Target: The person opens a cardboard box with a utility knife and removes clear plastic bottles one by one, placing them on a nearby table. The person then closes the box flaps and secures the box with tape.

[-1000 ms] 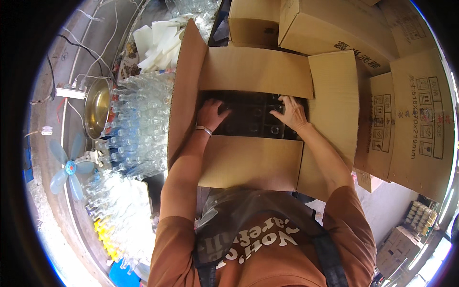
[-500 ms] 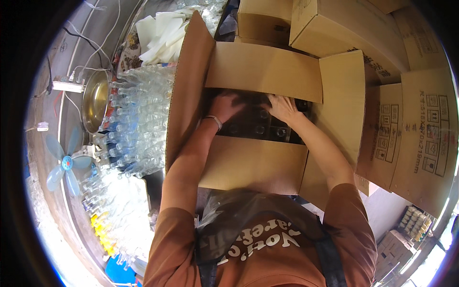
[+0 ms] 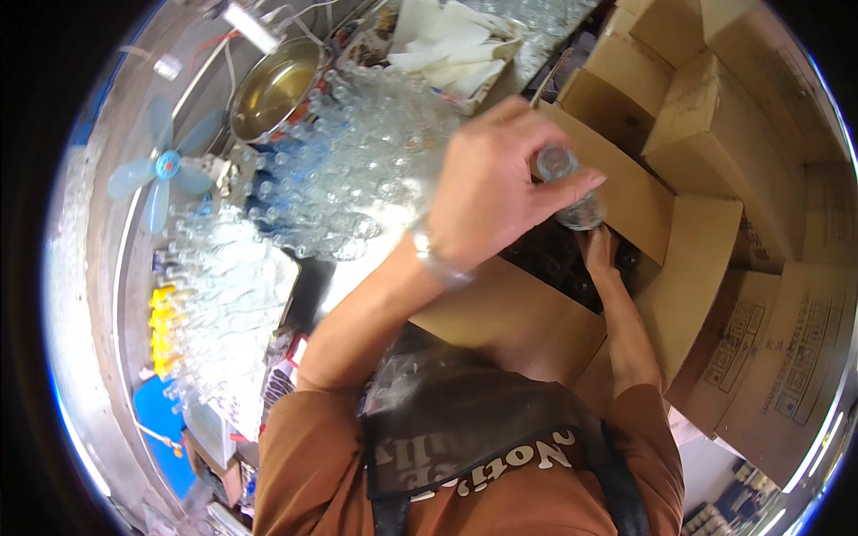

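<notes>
Raised above the cardboard box [image 3: 505, 313], my left hand [image 3: 492, 179] has its thumb and fingers around a clear glass bottle [image 3: 583, 213]. The bottle is tilted, its round mouth showing between thumb and fingers. My right hand [image 3: 599, 248] is lower, over the box opening just below the bottle. Its fingers are partly hidden behind the bottle, so I cannot see whether they grip anything. Inside the open-flapped box, dark divided compartments [image 3: 545, 259] show round shapes, too dim to make out well.
Dense rows of clear glass bottles [image 3: 357, 152] cover the surface to the left. Beyond them are a metal bowl [image 3: 273, 89], white sheets [image 3: 456, 45] and a small blue fan [image 3: 167, 164]. Cardboard cartons [image 3: 715, 125] are stacked at the far right.
My left hand has come up out of the box and toward the left, now with a glass bottle in it. My right hand stays at the box. The whole view has turned leftward.
</notes>
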A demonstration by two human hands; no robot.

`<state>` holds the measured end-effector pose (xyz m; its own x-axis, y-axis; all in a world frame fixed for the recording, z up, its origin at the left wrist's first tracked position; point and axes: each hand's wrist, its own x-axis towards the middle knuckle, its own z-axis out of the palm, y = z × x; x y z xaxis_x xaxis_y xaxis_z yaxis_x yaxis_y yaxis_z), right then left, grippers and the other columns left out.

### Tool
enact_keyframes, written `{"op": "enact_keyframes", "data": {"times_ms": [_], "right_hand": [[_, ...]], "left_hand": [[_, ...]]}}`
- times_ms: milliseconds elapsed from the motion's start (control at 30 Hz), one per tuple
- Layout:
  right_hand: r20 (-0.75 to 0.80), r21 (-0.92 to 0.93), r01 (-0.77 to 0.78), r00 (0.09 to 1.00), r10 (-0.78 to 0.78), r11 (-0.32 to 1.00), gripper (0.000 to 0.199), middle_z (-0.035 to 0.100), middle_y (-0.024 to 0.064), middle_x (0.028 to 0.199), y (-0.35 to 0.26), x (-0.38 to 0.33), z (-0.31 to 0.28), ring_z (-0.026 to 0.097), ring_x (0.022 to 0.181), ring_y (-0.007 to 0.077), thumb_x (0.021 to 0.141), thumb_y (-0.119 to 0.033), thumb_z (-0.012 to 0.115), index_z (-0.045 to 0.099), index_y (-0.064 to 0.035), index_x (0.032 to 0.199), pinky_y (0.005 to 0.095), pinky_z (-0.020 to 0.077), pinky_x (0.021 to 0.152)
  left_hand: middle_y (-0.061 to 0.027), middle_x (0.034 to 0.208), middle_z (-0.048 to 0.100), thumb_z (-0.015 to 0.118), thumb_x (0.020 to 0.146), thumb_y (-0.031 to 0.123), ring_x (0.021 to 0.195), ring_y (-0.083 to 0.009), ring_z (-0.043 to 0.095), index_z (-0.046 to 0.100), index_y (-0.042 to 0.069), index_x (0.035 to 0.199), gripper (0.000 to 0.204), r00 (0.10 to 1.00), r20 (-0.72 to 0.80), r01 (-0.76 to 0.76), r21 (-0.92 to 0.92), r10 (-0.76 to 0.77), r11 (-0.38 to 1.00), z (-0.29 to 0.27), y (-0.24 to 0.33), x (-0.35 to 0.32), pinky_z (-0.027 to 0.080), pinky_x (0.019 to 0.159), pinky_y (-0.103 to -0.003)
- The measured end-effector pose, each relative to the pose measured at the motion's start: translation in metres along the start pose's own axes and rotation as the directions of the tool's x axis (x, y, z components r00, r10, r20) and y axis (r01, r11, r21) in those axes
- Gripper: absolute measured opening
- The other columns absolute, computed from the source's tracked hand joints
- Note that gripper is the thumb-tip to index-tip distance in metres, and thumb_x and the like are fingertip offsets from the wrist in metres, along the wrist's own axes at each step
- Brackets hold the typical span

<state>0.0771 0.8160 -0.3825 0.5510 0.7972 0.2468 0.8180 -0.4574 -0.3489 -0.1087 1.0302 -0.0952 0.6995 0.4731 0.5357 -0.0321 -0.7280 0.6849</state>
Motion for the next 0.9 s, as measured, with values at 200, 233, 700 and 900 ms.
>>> {"op": "enact_keyframes", "data": {"times_ms": [200,233,700,900], "right_hand": [[-0.038,0.015,0.001,0.999,-0.001,1.0,0.037,0.066,0.0175,0.092,-0.01,0.004,-0.055,0.065,0.081,0.032,0.077,-0.023,0.082,0.068,-0.0012,0.103,0.0406,0.051,0.07],[-0.007,0.082,-0.054,0.998,0.055,0.995,0.038,0.066,0.014,0.089,-0.025,0.012,-0.082,0.064,0.081,0.0306,0.077,-0.025,0.082,0.068,-0.0012,0.102,0.0392,0.051,0.072],[-0.196,0.294,0.047,0.981,0.011,0.955,0.039,0.069,0.0015,0.089,-0.256,0.161,-0.326,0.061,0.073,0.0065,0.086,-0.02,0.076,0.065,-0.0064,0.121,0.0195,0.0441,0.056],[-0.16,0.387,0.073,0.987,-0.011,0.919,0.044,0.066,0.0003,0.077,-0.341,0.227,-0.277,0.047,0.054,0.0007,0.086,-0.04,0.074,0.068,-0.0052,0.112,0.0167,0.0369,0.05]], "left_hand": [[-0.0031,0.082,0.07,0.063,0.094,0.023,0.051,0.0017,0.035,0.07,0.004,0.112,0.027,0.969,-0.211,0.078,-0.244,-0.131,0.967,-0.144,0.028,0.02,0.033,0.051,-0.015],[-0.0048,0.08,0.071,0.058,0.098,0.025,0.051,0.0015,0.033,0.068,0.003,0.117,0.031,0.965,-0.231,0.062,-0.261,-0.125,0.963,-0.163,0.022,0.015,0.035,0.053,-0.015],[-0.0024,0.077,0.053,0.085,0.075,0.017,0.053,-0.0068,0.044,0.071,0.002,0.091,0.026,0.833,-0.233,0.551,0.261,-0.503,0.792,-0.213,-0.054,-0.136,0.035,0.047,-0.024],[-0.0077,0.08,0.059,0.085,0.073,0.021,0.059,-0.0178,0.056,0.071,0.004,0.091,0.029,0.761,-0.291,0.641,0.201,-0.58,0.741,-0.187,-0.099,-0.194,0.046,0.055,-0.032]]}}
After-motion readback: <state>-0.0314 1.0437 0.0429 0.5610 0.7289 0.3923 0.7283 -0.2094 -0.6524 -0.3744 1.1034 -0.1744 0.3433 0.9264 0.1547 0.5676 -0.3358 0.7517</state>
